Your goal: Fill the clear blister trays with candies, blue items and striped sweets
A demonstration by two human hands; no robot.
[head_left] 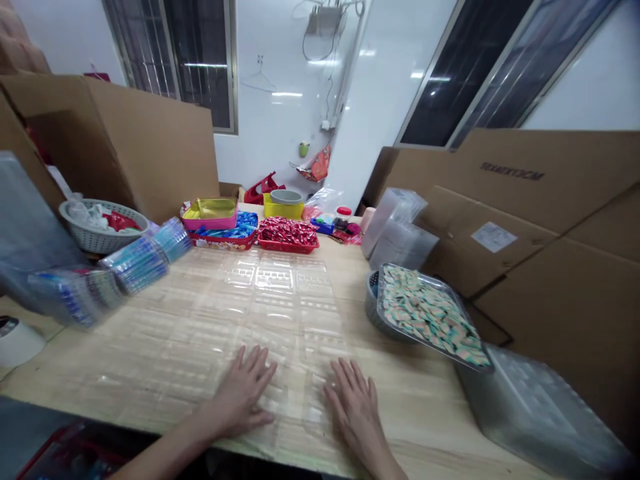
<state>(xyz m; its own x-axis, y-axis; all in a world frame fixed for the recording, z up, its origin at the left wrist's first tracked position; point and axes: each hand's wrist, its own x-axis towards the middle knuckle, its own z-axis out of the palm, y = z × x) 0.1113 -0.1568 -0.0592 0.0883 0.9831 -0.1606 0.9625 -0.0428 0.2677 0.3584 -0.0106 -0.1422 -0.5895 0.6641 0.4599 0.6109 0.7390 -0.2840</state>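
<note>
Clear plastic blister trays [273, 280] lie side by side over the middle of the wooden table [420, 413]. My left hand [245, 390] rests palm down on the trays near the front edge, its fingers spread. Beside it, my right hand [354, 407] lies flat on the right edge of the trays, fingers stretched forward. Neither hand holds anything. The trays are see-through and blurred, so their outlines are hard to separate.
On the right, a tray of small green-and-beige pieces [425, 313] sits on a basket [373, 300]. At the back are red-wrapped pieces [287, 233] and a pink tin [213, 213]. Stacked blue-striped packs [137, 260] stand left. Cardboard boxes [550, 200] flank the table.
</note>
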